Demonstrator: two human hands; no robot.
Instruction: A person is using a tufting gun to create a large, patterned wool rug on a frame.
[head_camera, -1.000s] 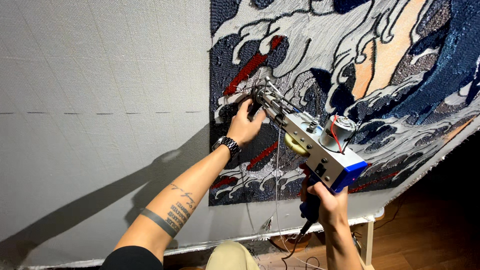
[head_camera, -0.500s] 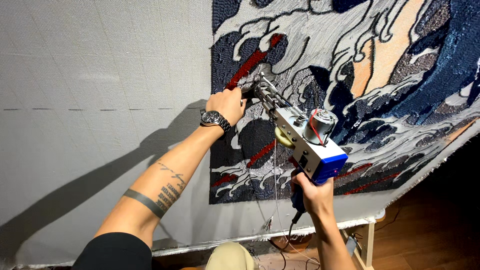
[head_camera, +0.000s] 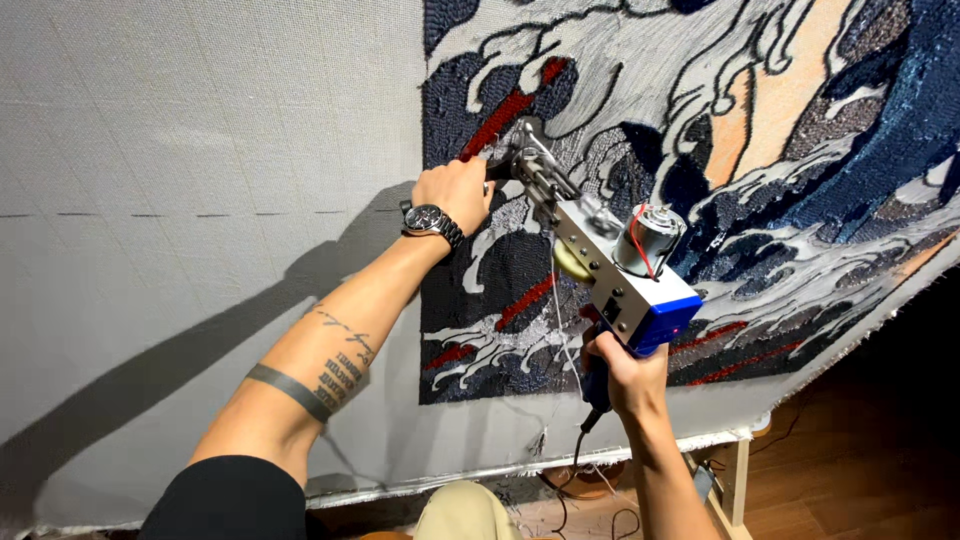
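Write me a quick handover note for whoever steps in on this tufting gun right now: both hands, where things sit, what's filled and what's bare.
Left hand: closed on the front handle of the tufting gun, near its tip.
Right hand: gripping the blue rear handle from below; a cable hangs beneath it.
Gun: tip pressed against the stretched cloth at a red stripe in the tufted wave design; a thin yarn strand hangs under its body.
Done: right side of the cloth is filled with navy, white, grey, red and orange pile.
Left: the cloth to the left is bare grey, with a dashed line across it.
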